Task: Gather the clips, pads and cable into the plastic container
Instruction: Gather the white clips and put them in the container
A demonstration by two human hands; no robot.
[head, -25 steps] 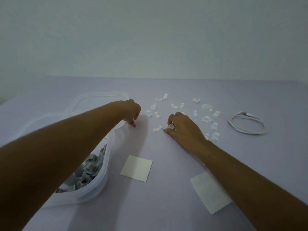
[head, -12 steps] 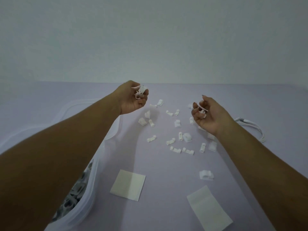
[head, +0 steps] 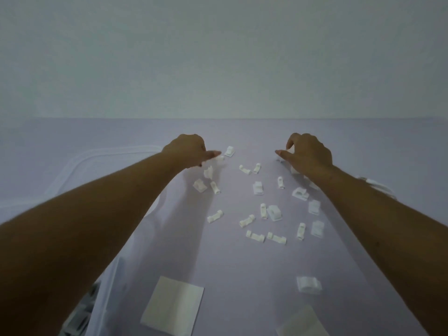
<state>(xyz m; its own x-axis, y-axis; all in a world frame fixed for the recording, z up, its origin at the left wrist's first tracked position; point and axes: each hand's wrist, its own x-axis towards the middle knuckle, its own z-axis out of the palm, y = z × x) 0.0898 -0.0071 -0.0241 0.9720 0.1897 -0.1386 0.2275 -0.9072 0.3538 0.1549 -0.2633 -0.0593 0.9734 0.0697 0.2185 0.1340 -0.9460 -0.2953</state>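
Several small white clips (head: 274,212) lie scattered on the lilac table between my arms; one clip (head: 308,284) sits apart, nearer to me. My left hand (head: 190,151) rests palm down at the far left of the scatter, fingers curled under and thumb touching a clip. My right hand (head: 309,154) hovers palm down at the far right, thumb out, with a white clip under its fingertips. Whether either hand holds clips is hidden. Two pale square pads (head: 173,305) (head: 303,322) lie near me. The white cable (head: 373,184) peeks out behind my right forearm. The clear plastic container (head: 109,282) stands left.
Grey-white clips (head: 80,318) fill the container's bottom under my left forearm. Its clear rim or lid (head: 101,152) curves away at the far left. A plain pale wall closes off the table's far edge.
Both hands were raised palm up with clips pinched in the fingers; now they are turned palm down and lowered to the far end of the scatter. The view has tilted up.
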